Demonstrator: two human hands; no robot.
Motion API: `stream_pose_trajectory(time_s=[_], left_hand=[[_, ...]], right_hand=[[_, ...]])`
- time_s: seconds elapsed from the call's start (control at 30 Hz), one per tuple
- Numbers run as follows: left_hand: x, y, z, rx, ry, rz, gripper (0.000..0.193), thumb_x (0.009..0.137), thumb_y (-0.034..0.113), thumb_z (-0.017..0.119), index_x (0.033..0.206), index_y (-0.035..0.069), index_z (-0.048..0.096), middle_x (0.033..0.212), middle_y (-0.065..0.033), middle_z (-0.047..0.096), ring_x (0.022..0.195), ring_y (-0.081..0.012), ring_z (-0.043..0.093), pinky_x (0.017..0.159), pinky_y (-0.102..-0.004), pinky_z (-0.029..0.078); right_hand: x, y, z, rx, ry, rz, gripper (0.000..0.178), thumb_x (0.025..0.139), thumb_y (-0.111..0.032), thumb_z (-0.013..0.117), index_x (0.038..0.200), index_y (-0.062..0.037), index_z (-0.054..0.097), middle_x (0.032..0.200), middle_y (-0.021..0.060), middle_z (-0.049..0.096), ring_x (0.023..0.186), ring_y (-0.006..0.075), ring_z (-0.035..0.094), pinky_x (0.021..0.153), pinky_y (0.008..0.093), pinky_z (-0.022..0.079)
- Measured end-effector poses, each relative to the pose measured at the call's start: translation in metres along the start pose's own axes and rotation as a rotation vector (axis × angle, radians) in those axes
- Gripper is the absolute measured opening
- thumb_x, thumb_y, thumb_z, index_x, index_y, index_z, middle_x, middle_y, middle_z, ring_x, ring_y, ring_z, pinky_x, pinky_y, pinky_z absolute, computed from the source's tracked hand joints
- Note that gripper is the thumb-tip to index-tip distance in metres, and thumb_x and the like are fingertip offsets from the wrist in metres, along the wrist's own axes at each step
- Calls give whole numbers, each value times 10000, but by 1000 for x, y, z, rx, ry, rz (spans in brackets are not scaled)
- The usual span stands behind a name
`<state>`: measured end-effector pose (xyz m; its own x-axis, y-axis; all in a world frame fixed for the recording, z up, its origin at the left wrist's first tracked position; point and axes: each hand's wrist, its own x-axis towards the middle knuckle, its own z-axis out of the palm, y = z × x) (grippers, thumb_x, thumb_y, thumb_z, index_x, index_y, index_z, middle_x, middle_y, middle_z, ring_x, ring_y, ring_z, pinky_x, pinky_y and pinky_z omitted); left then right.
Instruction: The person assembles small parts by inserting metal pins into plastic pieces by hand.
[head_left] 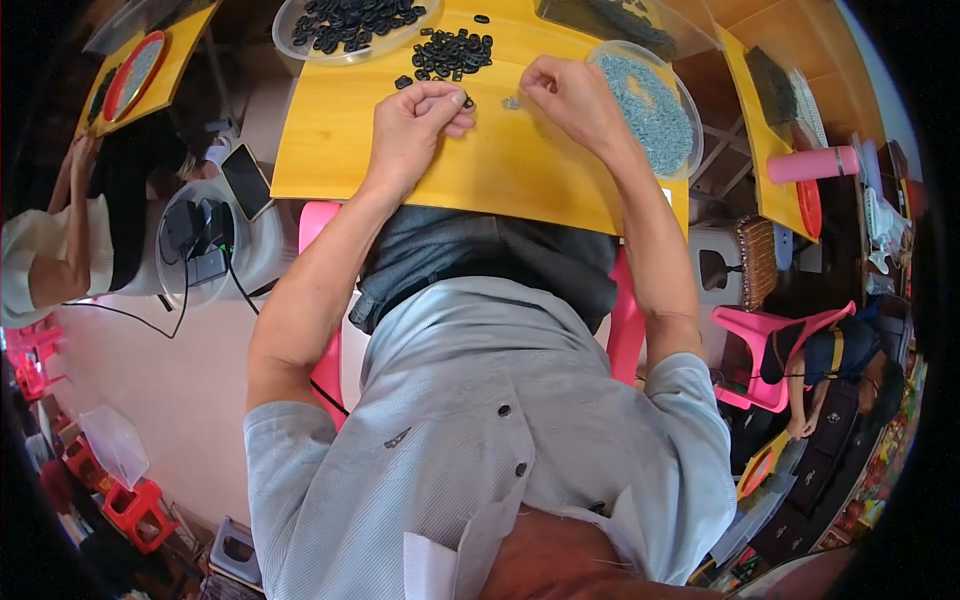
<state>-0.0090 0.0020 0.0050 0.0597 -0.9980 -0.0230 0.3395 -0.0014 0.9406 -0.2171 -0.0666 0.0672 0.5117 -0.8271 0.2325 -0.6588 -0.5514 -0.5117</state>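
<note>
Over the yellow table [330, 150], my left hand [415, 135] pinches a small black plastic piece [468, 102] between thumb and forefinger, its other fingers curled. My right hand [575, 100] is closed at the fingertips; what it holds, if anything, is too small to make out. Between the two hands lies a little heap of tiny silvery pieces [511, 103]. Beyond my left hand is a loose pile of similar black pieces [455, 52]. To the right of my right hand stands a round clear tub [692, 140] of tiny grey-blue pieces [650, 125].
At the table's far left, a clear round tub [285, 42] holds many black pieces. A transparent box [610, 22] sits at the far edge. Left of the table, a stool bears a phone [245, 180] and black devices [195, 235]. Other people sit at both sides; a pink bottle [812, 164] lies right.
</note>
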Motion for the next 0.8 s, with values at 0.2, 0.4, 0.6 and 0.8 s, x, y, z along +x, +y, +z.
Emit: stream_pose_trajectory(time_s=[0.2, 0.4, 0.6, 0.8], left_hand=[[1, -3, -2, 31, 1, -2, 166, 950, 45, 654, 1084, -53, 649, 918, -105, 714, 796, -145, 693, 701, -239, 545], [1, -3, -1, 38, -15, 7, 194, 931, 47, 668, 1084, -71, 653, 878, -88, 710, 763, -120, 675, 710, -231, 537], [0, -2, -1, 41, -27, 24, 182, 930, 42, 666, 1075, -68, 659, 862, -72, 699, 749, -109, 661, 699, -228, 528], [1, -4, -2, 56, -38, 24, 183, 932, 46, 667, 1076, -66, 659, 868, -68, 695, 747, -104, 657, 696, -222, 525]], right_hand=[[-2, 8, 14, -213, -133, 5, 166, 838, -138, 643, 938, -39, 730, 842, 152, 714, 790, 325, 690, 715, 399, 533], [-2, 13, 21, -260, -82, -11, 172, 837, -135, 639, 944, -45, 740, 862, 146, 723, 823, 328, 692, 746, 417, 536], [-2, 8, 21, -211, -92, -33, 165, 833, -123, 640, 934, -39, 741, 877, 158, 723, 841, 339, 690, 766, 426, 534], [-1, 12, 22, -238, -97, -4, 171, 820, -138, 640, 911, -36, 741, 843, 147, 722, 799, 320, 696, 730, 412, 538]])
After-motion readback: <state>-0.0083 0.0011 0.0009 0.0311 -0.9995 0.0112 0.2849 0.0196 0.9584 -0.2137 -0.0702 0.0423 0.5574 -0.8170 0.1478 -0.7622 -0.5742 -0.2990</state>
